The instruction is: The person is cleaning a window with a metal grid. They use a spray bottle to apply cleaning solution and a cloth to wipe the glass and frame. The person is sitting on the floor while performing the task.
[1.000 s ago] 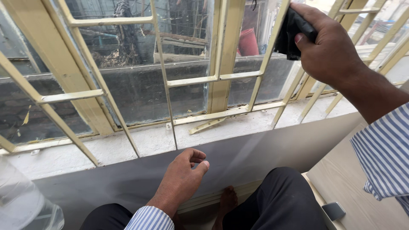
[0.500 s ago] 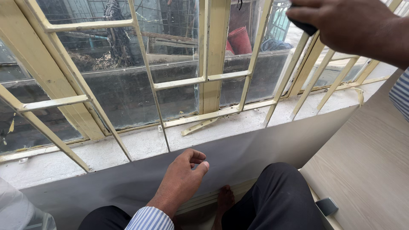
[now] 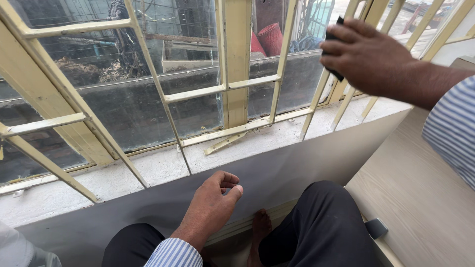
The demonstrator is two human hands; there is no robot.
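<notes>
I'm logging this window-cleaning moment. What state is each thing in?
Right hand: raised at the grille, gripping a dark cloth.
Left hand: empty, resting on the grey wall below the sill.
Window panes: dusty, shut.
Window stay: lying loose on the sill.

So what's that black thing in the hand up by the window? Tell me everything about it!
The dark cloth looks black and soft, like a small rag. Only its edges show: a bit above the fingers and a bit below them, since the right hand wraps over most of it. The hand holds it up against a cream-painted window bar, in front of the dusty glass. Its full shape and size stay hidden.
</notes>
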